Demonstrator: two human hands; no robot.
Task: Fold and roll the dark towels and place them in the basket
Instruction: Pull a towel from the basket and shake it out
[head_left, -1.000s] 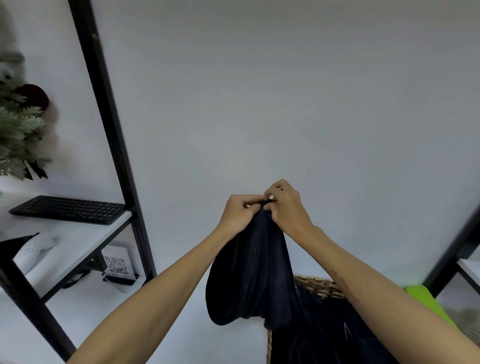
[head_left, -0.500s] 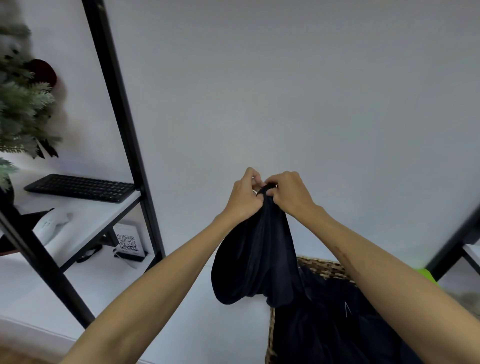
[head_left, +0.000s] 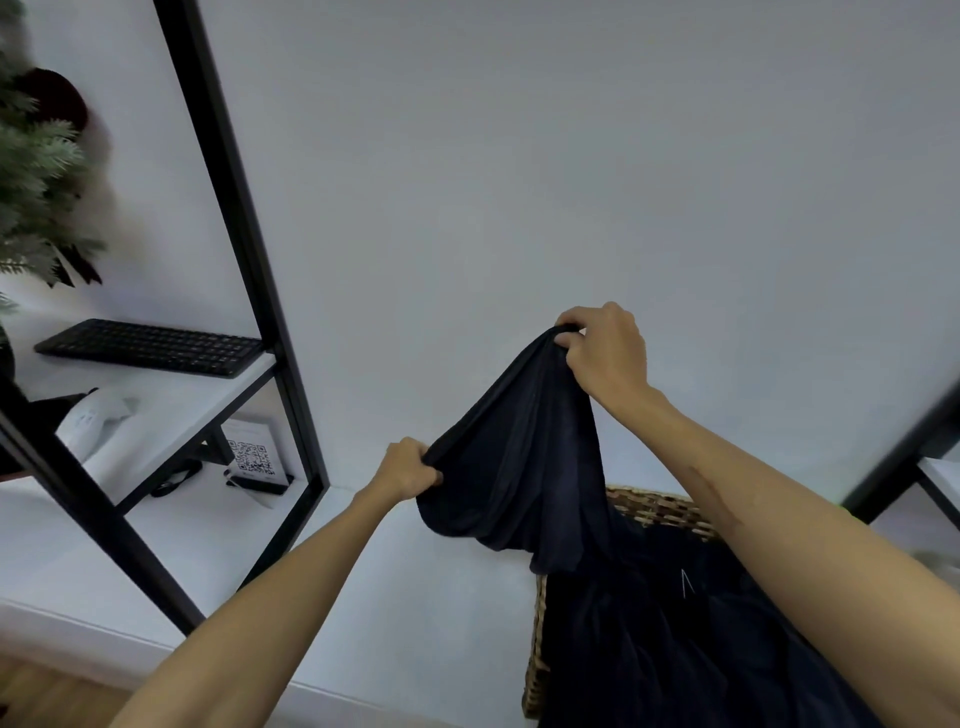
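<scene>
The dark towel (head_left: 519, 467) hangs over the wicker basket (head_left: 660, 512) at five o'clock. My right hand (head_left: 605, 351) pinches its top edge; my left hand (head_left: 408, 470), at eight o'clock from it, grips the lower edge.

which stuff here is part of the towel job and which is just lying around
In use: dark towel, gripped by left hand and right hand; wicker basket holding more dark cloth.

Lying about: keyboard, QR code card, black shelf frame, pine branches.

Plain white wall (head_left: 519, 156), black-framed shelf (head_left: 228, 182) at left, wood floor (head_left: 47, 696)
</scene>
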